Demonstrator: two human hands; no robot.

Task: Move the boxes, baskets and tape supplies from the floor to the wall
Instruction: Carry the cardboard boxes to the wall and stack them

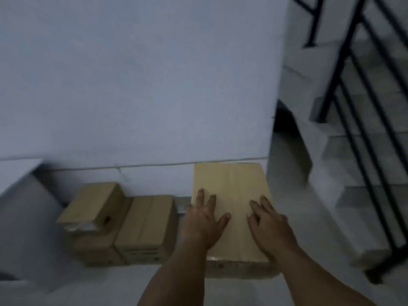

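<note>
A tall cardboard box stands against the white wall, its taped top facing me. My left hand lies flat on the left part of that top with fingers spread. My right hand rests on the right part, fingers stretched forward. Left of it, a lower cardboard box sits by the wall. Further left, a smaller box is stacked on another box. The view is dim and blurred.
A concrete staircase with a black metal railing rises at the right, close to the tall box. A dark opening shows under the stairs. Grey floor spreads in front of the boxes.
</note>
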